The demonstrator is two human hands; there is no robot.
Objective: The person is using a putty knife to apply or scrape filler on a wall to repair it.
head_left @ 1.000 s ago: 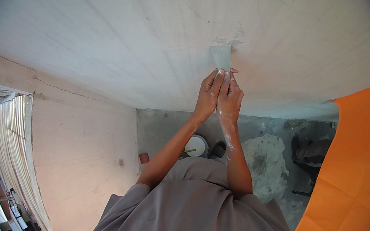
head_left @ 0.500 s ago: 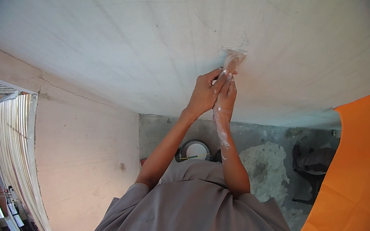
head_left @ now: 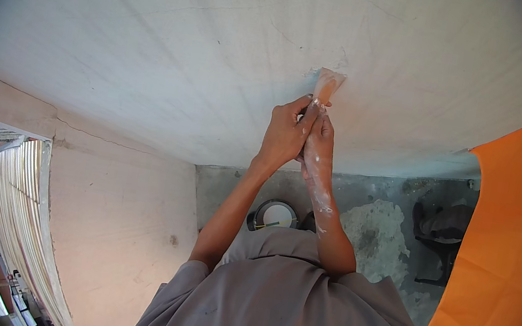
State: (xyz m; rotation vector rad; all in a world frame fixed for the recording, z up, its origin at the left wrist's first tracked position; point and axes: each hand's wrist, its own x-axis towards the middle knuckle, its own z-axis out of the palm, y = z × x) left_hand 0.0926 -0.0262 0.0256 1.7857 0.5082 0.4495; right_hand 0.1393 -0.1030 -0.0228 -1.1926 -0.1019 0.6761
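Note:
A putty knife (head_left: 329,83) with a pale, smeared blade rests against the off-white wall (head_left: 177,47). Its wide edge meets a rough patch with small white smears. My right hand (head_left: 319,150), streaked with white paste as far as the forearm, is closed round the handle. From the left, my left hand (head_left: 285,133) presses close, its fingers pinching the knife near the base of the blade. The handle is mostly hidden by my hands.
Below me on the grey floor (head_left: 360,185) stands a round bucket (head_left: 276,215) holding something white. A black chair (head_left: 443,243) with dark cloth sits right of it. An orange sheet (head_left: 499,255) hangs at the right. At the left, a side wall (head_left: 122,223) has a window opening.
The putty knife stays on the same patch, its blade turned slightly. Both hands have shifted a little, with the right wrist bending more.

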